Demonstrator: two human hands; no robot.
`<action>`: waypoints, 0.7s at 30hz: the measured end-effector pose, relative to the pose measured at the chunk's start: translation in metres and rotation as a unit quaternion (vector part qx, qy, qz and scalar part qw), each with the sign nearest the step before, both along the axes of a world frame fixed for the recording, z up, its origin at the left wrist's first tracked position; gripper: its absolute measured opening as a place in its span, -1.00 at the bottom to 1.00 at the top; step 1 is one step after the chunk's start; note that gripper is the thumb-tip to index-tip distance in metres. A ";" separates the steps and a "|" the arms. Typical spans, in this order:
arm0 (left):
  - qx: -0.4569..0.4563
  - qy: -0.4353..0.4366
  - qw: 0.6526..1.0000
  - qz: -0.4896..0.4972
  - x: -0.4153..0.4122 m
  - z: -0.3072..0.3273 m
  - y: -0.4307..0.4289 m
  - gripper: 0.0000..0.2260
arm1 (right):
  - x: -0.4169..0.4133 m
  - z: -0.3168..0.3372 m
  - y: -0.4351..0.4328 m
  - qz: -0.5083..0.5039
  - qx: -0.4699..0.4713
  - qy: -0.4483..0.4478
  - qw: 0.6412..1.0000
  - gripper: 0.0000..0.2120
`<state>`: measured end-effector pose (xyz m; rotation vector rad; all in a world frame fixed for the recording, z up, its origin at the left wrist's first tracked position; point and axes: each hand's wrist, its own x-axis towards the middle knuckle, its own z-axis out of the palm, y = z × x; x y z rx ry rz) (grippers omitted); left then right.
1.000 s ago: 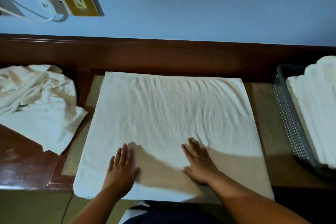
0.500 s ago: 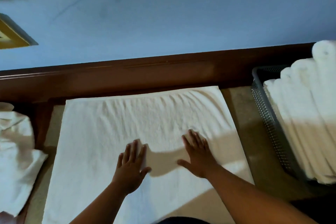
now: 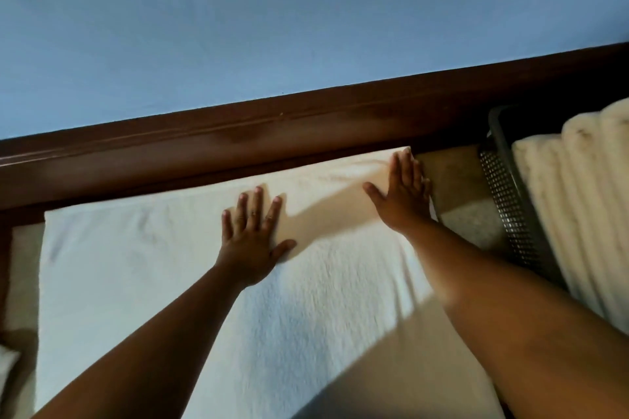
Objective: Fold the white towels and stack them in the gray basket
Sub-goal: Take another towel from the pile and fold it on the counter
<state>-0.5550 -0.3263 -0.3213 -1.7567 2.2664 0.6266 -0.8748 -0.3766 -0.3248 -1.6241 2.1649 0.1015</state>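
Plainly the likeliest fault is a skewed fold. The white towel (image 3: pixel 136 282) lies spread flat on the tabletop (image 3: pixel 456 173), and the right hand (image 3: pixel 403 201) rests at its far right corner, with its fingertips at the cloth's edge. If that hand pushes further outward, the corner could drag off square or bunch against the dark wooden rail (image 3: pixel 238 143) behind it, and any later fold would carry the crookedness. Loose terry also creeps under flat palms, so uneven pressure could ripple the cloth between the hands.

Neither hand grips anything: both lie flat on the cloth, fingers straight and spread. The left hand (image 3: pixel 250 241) sits near the middle of the towel's far half. The right one is nearer the gray basket (image 3: pixel 507 201), which stands near the towel's right edge across a strip of bare table and already holds folded towels (image 3: pixel 578 214). The towel lies beneath both palms and runs back toward the person.
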 end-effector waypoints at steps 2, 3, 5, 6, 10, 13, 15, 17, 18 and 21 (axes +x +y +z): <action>-0.005 0.007 1.000 0.000 0.001 0.005 0.003 -0.24 | -0.001 0.004 -0.005 -0.014 0.014 0.004 1.000 -0.14; -0.004 0.010 1.000 -0.002 0.002 0.007 0.005 -0.25 | 0.000 0.006 -0.006 -0.029 0.025 0.010 0.999 -0.15; 0.000 0.011 1.000 -0.006 0.005 0.011 0.012 -0.25 | 0.002 0.017 -0.003 -0.048 0.050 0.033 0.997 -0.17; 0.005 0.011 1.000 -0.004 0.008 0.014 0.019 -0.26 | 0.003 0.024 0.004 -0.043 0.050 0.047 0.997 -0.18; 0.030 0.024 0.999 0.012 0.020 0.022 0.068 -0.26 | 0.012 0.038 0.074 0.090 0.013 0.034 0.995 -0.23; 0.044 0.019 0.998 0.033 0.034 0.022 0.122 -0.26 | 0.022 0.031 0.154 0.116 0.065 -0.020 0.991 -0.22; 0.060 0.012 0.997 0.045 0.042 0.024 0.160 -0.26 | 0.025 0.031 0.199 0.108 0.084 -0.021 0.990 -0.22; 0.061 0.011 0.997 0.046 0.049 0.028 0.197 -0.26 | 0.022 0.036 0.235 0.105 0.095 -0.025 0.990 -0.20; 0.063 0.011 0.997 0.048 0.052 0.030 0.213 -0.25 | 0.019 0.039 0.249 0.104 0.103 -0.028 0.989 -0.20; 0.075 -0.002 0.995 0.060 0.063 0.031 0.255 -0.25 | 0.009 0.046 0.279 0.097 0.131 -0.032 0.986 -0.19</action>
